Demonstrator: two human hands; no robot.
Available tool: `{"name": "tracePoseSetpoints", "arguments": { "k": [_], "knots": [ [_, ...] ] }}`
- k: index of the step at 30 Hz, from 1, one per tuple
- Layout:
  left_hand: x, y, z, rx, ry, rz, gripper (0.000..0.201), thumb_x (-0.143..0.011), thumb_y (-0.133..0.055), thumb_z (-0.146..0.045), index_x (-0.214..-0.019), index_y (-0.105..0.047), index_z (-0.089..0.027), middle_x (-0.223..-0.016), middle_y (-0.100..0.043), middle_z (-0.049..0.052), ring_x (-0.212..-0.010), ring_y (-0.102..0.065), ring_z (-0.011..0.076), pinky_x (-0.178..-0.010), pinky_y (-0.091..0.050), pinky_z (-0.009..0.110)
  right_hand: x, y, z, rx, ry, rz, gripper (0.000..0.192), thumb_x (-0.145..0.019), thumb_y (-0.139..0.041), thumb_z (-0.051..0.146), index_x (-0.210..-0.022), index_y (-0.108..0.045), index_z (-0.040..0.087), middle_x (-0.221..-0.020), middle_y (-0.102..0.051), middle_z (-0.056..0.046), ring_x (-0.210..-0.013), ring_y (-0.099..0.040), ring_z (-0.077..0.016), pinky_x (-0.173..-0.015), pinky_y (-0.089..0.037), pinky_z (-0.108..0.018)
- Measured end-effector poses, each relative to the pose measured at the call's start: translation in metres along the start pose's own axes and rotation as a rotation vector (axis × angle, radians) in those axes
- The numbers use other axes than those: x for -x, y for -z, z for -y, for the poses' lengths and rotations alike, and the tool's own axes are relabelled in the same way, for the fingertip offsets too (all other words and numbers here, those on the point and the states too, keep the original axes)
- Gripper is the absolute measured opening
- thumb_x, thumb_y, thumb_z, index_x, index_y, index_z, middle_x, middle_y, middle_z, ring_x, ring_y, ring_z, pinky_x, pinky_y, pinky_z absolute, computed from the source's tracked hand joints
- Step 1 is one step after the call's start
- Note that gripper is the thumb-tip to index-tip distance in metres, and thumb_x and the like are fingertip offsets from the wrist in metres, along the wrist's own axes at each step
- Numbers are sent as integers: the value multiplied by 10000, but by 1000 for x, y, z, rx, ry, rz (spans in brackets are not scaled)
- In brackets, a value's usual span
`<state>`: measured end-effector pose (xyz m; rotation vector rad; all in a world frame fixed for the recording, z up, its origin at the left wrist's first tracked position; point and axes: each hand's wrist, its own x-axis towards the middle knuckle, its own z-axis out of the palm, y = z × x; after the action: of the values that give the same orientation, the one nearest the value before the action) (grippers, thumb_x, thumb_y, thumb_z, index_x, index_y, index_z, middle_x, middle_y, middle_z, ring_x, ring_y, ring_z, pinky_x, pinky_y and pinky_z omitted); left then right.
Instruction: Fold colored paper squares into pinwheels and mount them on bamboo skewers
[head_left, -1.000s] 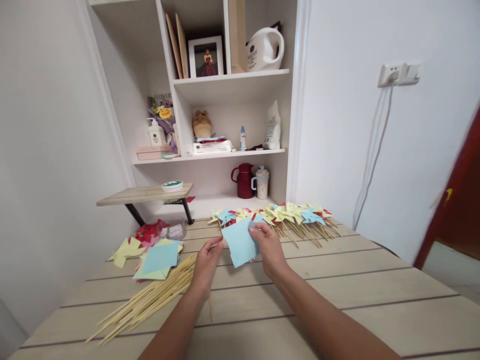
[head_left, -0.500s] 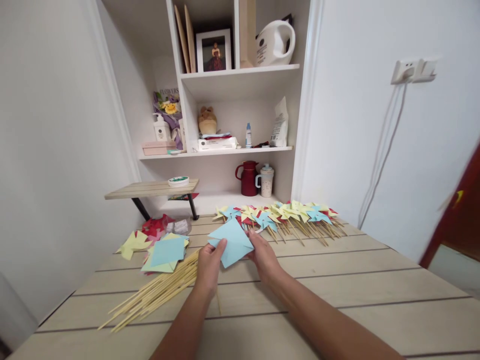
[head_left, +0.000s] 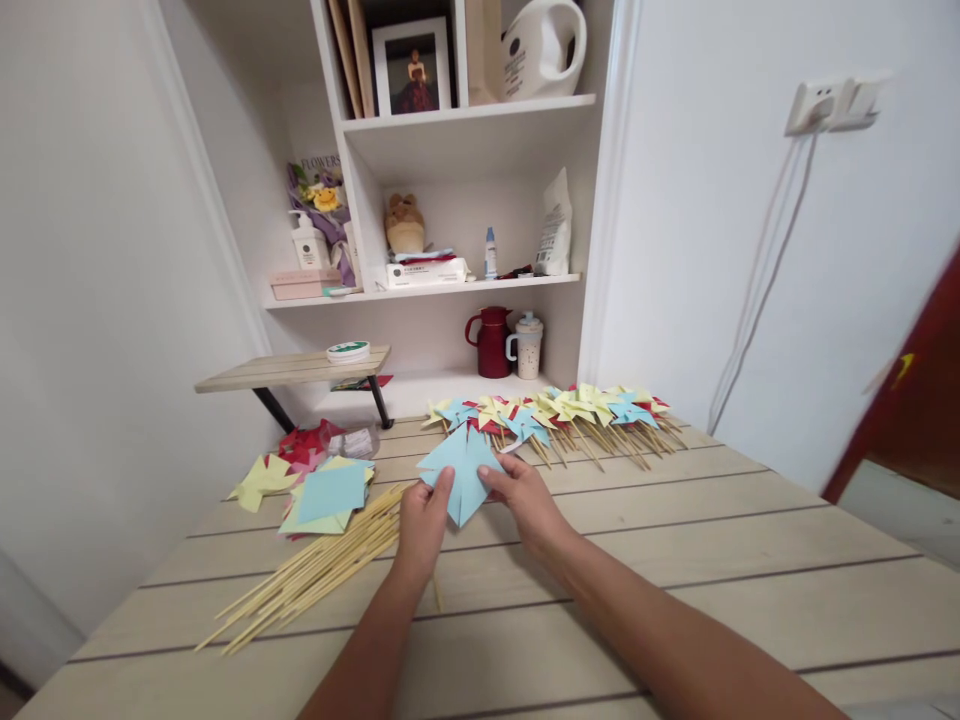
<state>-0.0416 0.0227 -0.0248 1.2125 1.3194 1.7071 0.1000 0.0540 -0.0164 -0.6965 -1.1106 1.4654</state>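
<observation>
Both my hands hold a light blue paper square (head_left: 459,472) just above the wooden table (head_left: 675,560). My left hand (head_left: 422,527) pinches its lower left side. The right side of the paper is gripped by my right hand (head_left: 523,498). Part of the paper is folded in toward its middle. A thin stick pokes out below my left wrist. A bundle of bamboo skewers (head_left: 307,575) lies to the left of my left hand. Beyond my hands, a row of finished paper pinwheels on sticks (head_left: 555,415) lies across the table.
A stack of blue and yellow paper squares (head_left: 330,495) and red and yellow cut pieces (head_left: 281,465) lie at the left. Behind the table stand white shelves with a red jug (head_left: 489,342), a cup, bottles and a kettle. A small wooden shelf (head_left: 292,370) juts out at left.
The blue paper went from a flat sheet to a partly folded shape, and both hands shifted their grip on it. The camera view moved a little.
</observation>
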Motion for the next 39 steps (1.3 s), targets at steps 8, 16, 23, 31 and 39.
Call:
{"name": "tracePoseSetpoints", "arguments": {
  "k": [8, 16, 23, 31, 39],
  "knots": [
    [3, 0, -1, 19, 7, 91, 499, -752, -663, -620, -579, -650, -151, -554, -602, 15, -563, -497, 150, -577, -389, 256, -3, 4, -2, -27, 43, -26, 326, -615, -815, 414, -812, -723, 171, -762, -715, -32, -662, -595, -169, -672, -494, -302],
    [0, 2, 3, 63, 22, 129, 433, -766, -684, -560, -748, -751, -132, -693, -711, 55, -670, -601, 195, -686, -454, 281, 2, 3, 3, 0, 2, 1, 369, -635, -812, 449, -856, -719, 169, -782, -718, -43, -696, -611, -181, -683, -509, -304],
    [1, 1, 0, 117, 62, 104, 448, -756, -707, -544, -863, -770, -114, -774, -751, 81, -757, -665, 228, -726, -487, 301, 4, 4, 3, 20, 8, 21, 361, -660, -797, 456, -878, -732, 175, -797, -730, -39, -725, -631, -186, -704, -513, -318],
    [2, -1, 1, 316, 127, 76, 466, -731, -756, -494, -982, -745, -102, -904, -769, 114, -845, -702, 253, -783, -524, 333, 6, 2, 2, 54, 1, 54, 396, -655, -803, 470, -892, -697, 171, -763, -707, -39, -719, -634, -200, -689, -516, -329],
    [6, -4, -12, 579, 173, 75, 375, -795, -732, -409, -1017, -729, -107, -1016, -765, 126, -1004, -695, 266, -900, -526, 357, 8, 8, 10, 478, 434, -42, 450, -826, -645, 374, -1252, -558, 256, -1231, -587, -100, -1091, -574, -266, -908, -496, -447]
  ]
}}
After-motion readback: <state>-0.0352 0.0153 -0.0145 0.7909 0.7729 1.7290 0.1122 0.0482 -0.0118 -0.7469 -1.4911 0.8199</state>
